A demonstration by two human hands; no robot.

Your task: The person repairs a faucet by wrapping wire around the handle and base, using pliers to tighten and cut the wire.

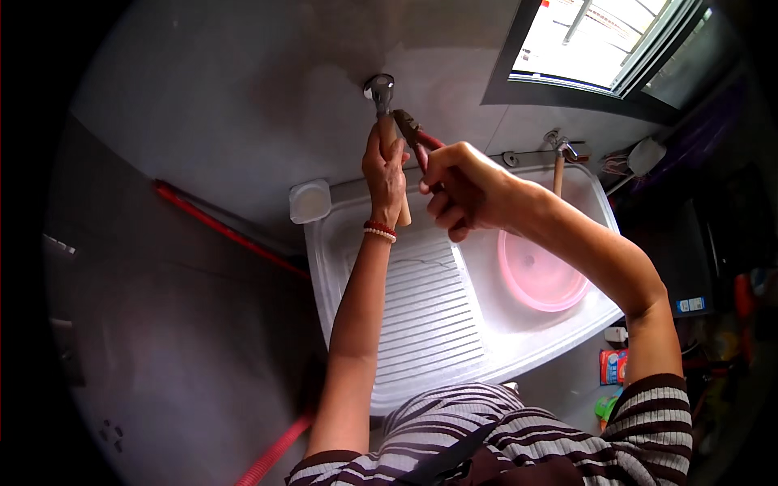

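Note:
A metal tap (381, 87) sticks out from the grey wall, with a beige tube (405, 214) running down from it. My left hand (383, 174) is wrapped round this tube just below the tap; the tube's lower end shows past my wrist. In my right hand (468, 188) is a pair of pliers (423, 146) with red handles. The dark jaws of the pliers are beside the top of the tube, close to my left fingertips. Whether they touch the tube or grip anything, I cannot tell.
Below my hands is a white washbasin (429, 340) with a ribbed washboard; a pink bowl (539, 271) sits in its right side. A second tap (559, 144) carries another beige tube. A white tub (309, 201) stands at the left corner. A window (608, 40) opens upper right.

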